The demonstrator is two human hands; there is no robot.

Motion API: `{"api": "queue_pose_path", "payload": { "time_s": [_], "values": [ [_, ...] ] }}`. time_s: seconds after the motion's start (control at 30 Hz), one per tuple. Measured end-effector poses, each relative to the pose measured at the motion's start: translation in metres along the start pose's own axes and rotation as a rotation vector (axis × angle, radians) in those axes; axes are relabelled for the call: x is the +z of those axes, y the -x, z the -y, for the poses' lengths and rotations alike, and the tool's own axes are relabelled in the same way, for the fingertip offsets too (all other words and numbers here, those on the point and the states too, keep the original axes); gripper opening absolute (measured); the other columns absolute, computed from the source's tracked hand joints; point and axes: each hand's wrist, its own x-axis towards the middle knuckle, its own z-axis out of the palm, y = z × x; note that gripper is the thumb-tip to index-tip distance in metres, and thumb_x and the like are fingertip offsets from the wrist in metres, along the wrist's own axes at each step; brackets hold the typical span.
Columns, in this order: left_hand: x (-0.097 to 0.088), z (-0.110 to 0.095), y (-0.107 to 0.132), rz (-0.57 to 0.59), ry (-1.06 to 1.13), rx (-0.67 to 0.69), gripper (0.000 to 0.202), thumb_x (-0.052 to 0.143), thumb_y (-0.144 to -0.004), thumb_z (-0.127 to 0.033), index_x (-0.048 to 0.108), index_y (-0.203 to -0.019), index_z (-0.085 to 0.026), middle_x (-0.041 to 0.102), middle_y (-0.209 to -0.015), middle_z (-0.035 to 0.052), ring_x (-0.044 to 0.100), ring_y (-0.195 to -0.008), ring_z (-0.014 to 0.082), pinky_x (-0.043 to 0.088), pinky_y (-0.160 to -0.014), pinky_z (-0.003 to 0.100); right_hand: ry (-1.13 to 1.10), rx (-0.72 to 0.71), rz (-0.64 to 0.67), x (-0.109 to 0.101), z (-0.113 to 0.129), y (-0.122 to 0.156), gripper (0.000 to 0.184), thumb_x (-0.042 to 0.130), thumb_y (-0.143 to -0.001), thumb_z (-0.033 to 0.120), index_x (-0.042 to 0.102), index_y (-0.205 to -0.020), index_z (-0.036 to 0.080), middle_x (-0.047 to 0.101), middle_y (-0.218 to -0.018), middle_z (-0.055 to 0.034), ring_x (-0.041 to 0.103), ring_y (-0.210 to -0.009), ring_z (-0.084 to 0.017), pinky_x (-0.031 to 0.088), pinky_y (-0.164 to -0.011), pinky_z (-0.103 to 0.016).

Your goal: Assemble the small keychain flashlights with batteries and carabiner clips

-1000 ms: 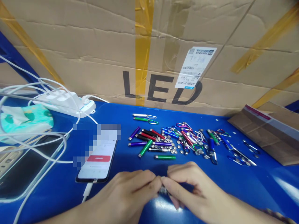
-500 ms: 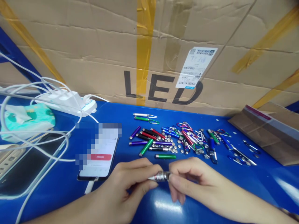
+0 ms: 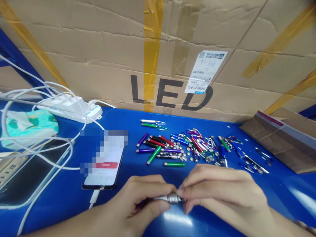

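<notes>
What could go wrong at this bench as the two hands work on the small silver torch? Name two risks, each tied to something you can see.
1. The left hand and right hand pinch the silver torch by fingertips above the blue table; it might slip and roll.
2. Loose button cells lie just behind among coloured torches; a wrist could scatter them.

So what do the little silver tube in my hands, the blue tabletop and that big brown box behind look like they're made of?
The small silver ribbed tube, pinched between the left hand and the right hand, looks like bare metal: bright highlights on its ridges. The glossy blue tabletop seems painted or laminated; it mirrors the light. The big brown box is matte corrugated cardboard, creased and taped.
</notes>
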Motion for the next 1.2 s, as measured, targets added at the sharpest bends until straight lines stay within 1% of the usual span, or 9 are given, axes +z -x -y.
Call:
{"api": "queue_pose_path", "payload": {
  "time_s": [0.1,0.3,0.5,0.63,0.77,0.87,1.03,1.1,1.2],
  "values": [
    [0.004,0.003,0.002,-0.096,0.022,-0.003,0.019,0.041,-0.094,-0.021,0.060,-0.099,-0.021,0.062,-0.072,-0.0010,0.059,-0.058,0.0101,0.050,-0.052,0.016,0.174,-0.056,0.004,0.001,0.003,0.002,0.022,0.056,-0.081,-0.001,0.067,-0.095,0.012,0.069,-0.085,-0.0075,0.066,-0.076,-0.011,0.054,-0.069,-0.017],
    [0.006,0.012,0.002,-0.075,-0.014,-0.021,0.015,0.054,-0.087,-0.007,0.064,-0.089,-0.018,0.061,-0.071,-0.0016,0.058,-0.063,0.0099,0.048,-0.059,0.015,0.329,-0.058,-0.082,0.015,0.002,0.003,0.018,0.054,-0.078,-0.001,0.065,-0.082,0.013,0.067,-0.073,-0.0063,0.063,-0.066,-0.013,0.053,-0.059,-0.020],
    [0.010,0.016,0.007,-0.086,-0.127,0.079,0.013,0.049,-0.089,-0.008,0.060,-0.092,-0.014,0.064,-0.077,0.0015,0.060,-0.066,0.0104,0.050,-0.062,0.015,0.263,0.129,-0.052,0.018,0.005,0.002,0.015,0.054,-0.079,0.006,0.063,-0.070,0.013,0.062,-0.063,-0.0036,0.057,-0.054,-0.010,0.049,-0.051,-0.018],
    [0.010,0.014,0.006,-0.120,-0.304,0.198,0.023,0.036,-0.096,-0.014,0.057,-0.086,-0.016,0.063,-0.069,0.0006,0.060,-0.058,0.0110,0.051,-0.055,0.018,0.224,0.238,0.009,0.020,0.003,0.004,0.018,0.052,-0.078,0.007,0.059,-0.063,0.015,0.059,-0.058,-0.0014,0.055,-0.049,-0.009,0.046,-0.045,-0.017],
    [0.006,0.012,0.005,-0.114,-0.497,0.299,0.030,0.030,-0.095,-0.009,0.059,-0.087,-0.014,0.066,-0.066,0.0015,0.061,-0.053,0.0119,0.052,-0.052,0.021,0.151,0.392,-0.064,0.025,-0.001,0.006,0.017,0.058,-0.077,0.016,0.054,-0.060,0.016,0.057,-0.055,-0.0005,0.053,-0.048,-0.010,0.042,-0.041,-0.018],
    [-0.001,0.011,0.007,-0.072,-0.595,0.344,0.031,0.029,-0.093,-0.003,0.058,-0.101,-0.010,0.073,-0.076,0.0038,0.067,-0.063,0.0140,0.056,-0.064,0.024,-0.047,0.563,-0.087,0.025,-0.003,0.005,0.016,0.062,-0.074,0.026,0.054,-0.066,0.015,0.059,-0.061,-0.0022,0.055,-0.053,-0.011,0.045,-0.047,-0.020],
    [-0.009,0.009,0.007,-0.028,-0.633,0.376,0.032,0.026,-0.095,-0.007,0.058,-0.100,-0.012,0.075,-0.077,0.0027,0.068,-0.064,0.0152,0.055,-0.066,0.024,-0.876,0.971,0.186,0.024,-0.012,-0.002,0.037,0.072,-0.066,0.045,0.053,-0.061,0.013,0.054,-0.052,0.0033,0.055,-0.046,-0.006,0.035,-0.042,-0.013],
    [-0.007,0.011,0.005,-0.042,-0.563,0.336,0.032,0.027,-0.094,-0.006,0.057,-0.099,-0.014,0.072,-0.073,0.0027,0.066,-0.060,0.0142,0.054,-0.062,0.023,-0.980,1.036,0.138,0.026,-0.015,-0.004,0.039,0.074,-0.063,0.046,0.056,-0.064,0.012,0.056,-0.055,0.0030,0.058,-0.048,-0.005,0.031,-0.041,-0.011],
    [-0.001,0.015,0.004,-0.048,-0.335,0.184,0.025,0.036,-0.091,-0.006,0.058,-0.098,-0.016,0.066,-0.073,0.0021,0.061,-0.058,0.0117,0.051,-0.056,0.019,-0.847,0.968,0.105,0.028,-0.018,-0.007,0.038,0.073,-0.065,0.046,0.058,-0.062,0.012,0.057,-0.053,0.0022,0.054,-0.045,-0.004,0.030,-0.040,-0.012]
  ]
}}
